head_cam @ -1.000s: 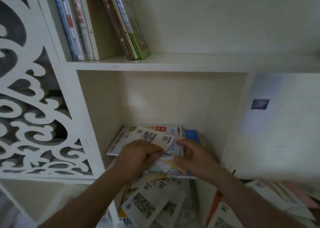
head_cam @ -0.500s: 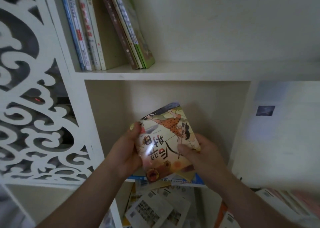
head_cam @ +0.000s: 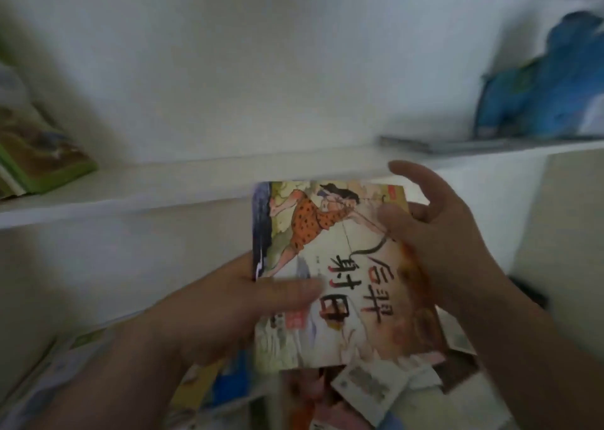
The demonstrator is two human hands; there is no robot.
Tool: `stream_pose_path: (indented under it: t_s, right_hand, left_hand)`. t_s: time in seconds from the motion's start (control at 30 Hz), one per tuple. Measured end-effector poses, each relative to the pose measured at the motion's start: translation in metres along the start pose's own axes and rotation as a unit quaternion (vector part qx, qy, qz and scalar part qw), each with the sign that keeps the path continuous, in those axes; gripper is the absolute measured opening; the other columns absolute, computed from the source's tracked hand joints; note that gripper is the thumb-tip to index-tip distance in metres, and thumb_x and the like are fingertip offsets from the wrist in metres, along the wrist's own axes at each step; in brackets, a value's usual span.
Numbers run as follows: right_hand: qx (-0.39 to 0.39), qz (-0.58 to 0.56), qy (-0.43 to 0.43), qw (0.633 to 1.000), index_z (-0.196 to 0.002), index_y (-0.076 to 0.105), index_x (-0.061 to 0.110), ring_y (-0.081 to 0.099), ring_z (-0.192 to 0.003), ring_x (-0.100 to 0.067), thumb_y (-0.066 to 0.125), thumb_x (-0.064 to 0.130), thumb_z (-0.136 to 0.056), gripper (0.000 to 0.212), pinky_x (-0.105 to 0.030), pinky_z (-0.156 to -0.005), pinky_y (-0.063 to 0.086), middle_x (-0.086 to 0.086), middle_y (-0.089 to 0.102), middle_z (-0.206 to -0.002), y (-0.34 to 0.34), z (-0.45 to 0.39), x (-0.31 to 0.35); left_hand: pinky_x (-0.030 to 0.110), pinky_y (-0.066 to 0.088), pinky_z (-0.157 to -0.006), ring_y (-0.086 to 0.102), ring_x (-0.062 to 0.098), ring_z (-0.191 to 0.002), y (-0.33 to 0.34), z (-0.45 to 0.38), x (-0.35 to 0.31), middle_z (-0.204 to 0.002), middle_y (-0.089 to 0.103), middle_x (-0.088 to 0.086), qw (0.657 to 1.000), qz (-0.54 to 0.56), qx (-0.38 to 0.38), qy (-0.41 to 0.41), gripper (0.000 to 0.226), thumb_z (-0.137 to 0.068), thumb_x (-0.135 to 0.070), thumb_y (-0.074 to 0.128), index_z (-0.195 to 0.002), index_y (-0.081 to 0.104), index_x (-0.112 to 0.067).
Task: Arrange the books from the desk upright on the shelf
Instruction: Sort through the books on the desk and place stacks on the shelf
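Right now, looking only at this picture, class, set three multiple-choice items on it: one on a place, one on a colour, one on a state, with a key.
1. Where is the green-edged book?
A. On the white shelf, at its left end
B. In the person's hands
C. On the pile below

2. What colour is the spotted garment of the figure on the picture book?
A. Blue
B. Orange
C. Grey

3. How is the picture book held?
A. By the left hand alone
B. By both hands, the right hand at its right edge
C. It lies flat on the shelf, untouched

Key: 1 A, it stands at the shelf's left end. 2 B, the garment is orange with dark spots. 3 B, a thumb from each side lies on the cover.
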State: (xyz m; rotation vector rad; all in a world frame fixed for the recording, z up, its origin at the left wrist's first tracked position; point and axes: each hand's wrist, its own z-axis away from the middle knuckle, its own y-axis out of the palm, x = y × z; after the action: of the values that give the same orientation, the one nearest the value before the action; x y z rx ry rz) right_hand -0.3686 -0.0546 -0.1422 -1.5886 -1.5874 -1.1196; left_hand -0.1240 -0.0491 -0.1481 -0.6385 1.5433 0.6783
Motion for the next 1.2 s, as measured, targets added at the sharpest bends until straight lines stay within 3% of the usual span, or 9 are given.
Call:
stream_pose_path:
  t_s: [0.1, 0.2, 0.3, 0.53, 0.77, 0.9, 1.0, 1.1, 1.2]
  right_hand:
    - [-0.012, -0.146, 0.032, 0.989, -0.13, 0.069, 0.025, 0.071, -0.076, -0.03, 0.084, 0.046, -0.08, 0.056, -0.033, -0.063, 0.05, -0.019, 0.073, -0.107, -0.066, -0.015, 0.018]
    - [0.073, -0.144, 0.065, 0.985, -0.116, 0.077, 0.024, 0.07, -0.065, -0.034, 0.087, 0.063, -0.066, 0.065, -0.034, -0.053, 0.055, -0.014, 0.076, -0.104, -0.1, -0.02, 0.035]
    - [0.005, 0.007, 0.005, 1.0, -0.122, 0.07, 0.021, 0.068, -0.065, -0.032, 0.065, 0.028, -0.102, 0.022, -0.033, -0.052, 0.053, -0.016, 0.077, -0.1, -0.113, -0.041, 0.041]
    - [-0.136, 0.104, -0.029, 0.985, -0.114, 0.068, 0.012, 0.048, -0.041, -0.009, 0.066, 0.018, -0.102, 0.014, -0.02, -0.036, 0.034, -0.006, 0.06, -0.068, -0.195, -0.198, 0.056]
    - [-0.084, 0.422, 0.041, 0.902, -0.077, 0.074, 0.0, 0.062, -0.071, -0.024, 0.073, 0.004, -0.084, 0.008, -0.031, -0.061, 0.05, -0.009, 0.065, -0.069, -0.235, -0.276, 0.03]
    - [-0.047, 0.447, 0.05, 0.892, -0.101, 0.076, 0.003, 0.07, -0.106, -0.032, 0.069, 0.006, -0.088, 0.014, -0.04, -0.092, 0.061, -0.014, 0.076, -0.107, -0.241, -0.295, 0.007]
    - [-0.001, 0.572, 0.039, 0.819, -0.125, 0.066, 0.018, 0.063, -0.125, -0.027, 0.059, 0.014, -0.097, 0.029, -0.032, -0.102, 0.051, -0.005, 0.067, -0.132, -0.232, -0.29, 0.015]
    - [-0.009, 0.465, 0.068, 0.883, -0.112, 0.069, 0.023, 0.063, -0.12, -0.026, 0.057, 0.019, -0.102, 0.016, -0.032, -0.1, 0.047, -0.006, 0.069, -0.128, -0.222, -0.291, 0.023]
    - [-0.004, 0.478, 0.025, 0.878, -0.126, 0.066, 0.026, 0.063, -0.123, -0.025, 0.066, 0.016, -0.095, 0.033, -0.031, -0.102, 0.047, -0.004, 0.068, -0.131, -0.229, -0.291, 0.014]
  left_hand:
    - [0.035, 0.06, -0.054, 0.077, 0.035, -0.077, 0.05, -0.065, -0.026, -0.101, 0.078, 0.02, 0.992, 0.009, -0.08, 0.094, 0.027, -0.083, -0.022, 0.073, -0.108, 0.079, -0.016]
    - [0.036, 0.061, -0.06, 0.077, 0.032, -0.082, 0.093, -0.129, -0.042, -0.101, 0.079, 0.015, 0.977, 0.001, -0.125, 0.175, 0.035, -0.085, -0.027, 0.065, -0.118, 0.069, -0.016]
    - [0.039, 0.061, -0.084, 0.075, 0.023, -0.104, 0.13, -0.186, -0.043, -0.118, 0.077, 0.002, 0.967, -0.004, -0.12, 0.224, 0.032, -0.097, -0.016, 0.066, -0.127, 0.065, -0.028]
    - [0.035, 0.061, -0.083, 0.071, 0.021, -0.089, 0.145, -0.241, -0.054, -0.107, 0.071, 0.012, 0.963, 0.034, -0.184, 0.193, 0.041, -0.095, -0.005, 0.07, -0.129, 0.058, -0.026]
    - [0.023, 0.054, -0.067, 0.066, 0.007, -0.098, 0.099, -0.259, -0.077, -0.115, 0.064, -0.012, 0.863, -0.321, -0.329, 0.208, 0.034, -0.091, -0.016, 0.072, -0.113, 0.06, -0.039]
    - [0.028, 0.046, -0.076, 0.057, 0.022, -0.117, 0.091, -0.3, -0.103, -0.136, 0.05, 0.002, 0.919, -0.229, -0.314, 0.068, 0.057, -0.101, -0.026, 0.065, -0.152, 0.04, -0.028]
    - [0.035, 0.028, -0.118, 0.022, 0.025, -0.156, 0.096, -0.329, -0.107, -0.171, 0.021, 0.004, 0.945, -0.025, -0.32, 0.061, 0.063, -0.109, -0.038, 0.049, -0.164, 0.023, -0.019]
    - [0.046, 0.016, -0.125, 0.013, 0.025, -0.159, 0.105, -0.357, -0.101, -0.173, 0.011, 0.002, 0.941, 0.052, -0.331, 0.049, 0.078, -0.105, -0.06, 0.043, -0.166, 0.012, -0.023]
    - [0.048, 0.015, -0.125, 0.013, 0.028, -0.159, 0.1, -0.377, -0.103, -0.174, 0.008, 0.003, 0.929, 0.048, -0.365, 0.029, 0.086, -0.101, -0.068, 0.042, -0.166, 0.007, -0.024]
